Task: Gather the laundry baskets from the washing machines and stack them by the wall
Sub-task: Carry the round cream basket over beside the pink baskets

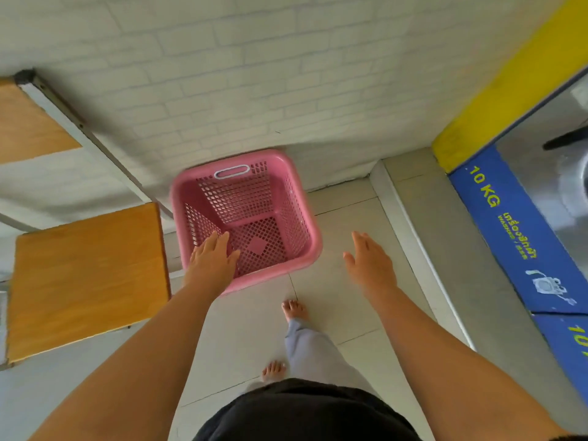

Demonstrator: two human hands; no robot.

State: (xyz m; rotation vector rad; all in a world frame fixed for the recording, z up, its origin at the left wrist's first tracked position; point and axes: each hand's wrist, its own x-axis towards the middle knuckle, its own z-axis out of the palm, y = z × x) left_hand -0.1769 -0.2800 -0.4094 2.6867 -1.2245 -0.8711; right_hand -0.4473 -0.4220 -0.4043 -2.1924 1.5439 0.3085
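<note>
A pink perforated laundry basket (286, 198) stands upright and empty on the tiled floor against the white brick wall (254, 74). Its far side has a handle slot. My left hand (211, 264) hovers flat over the basket's near left corner, fingers spread, holding nothing; whether it touches the rim I cannot tell. My right hand (370, 261) is open in the air to the right of the basket, clear of it.
A wooden stool (86, 275) and a wooden-topped table with a metal leg (31, 122) stand left of the basket. A washing machine bank with a blue "10 KG" panel (515, 230) runs along the right. My bare feet (294, 308) are on the tiles.
</note>
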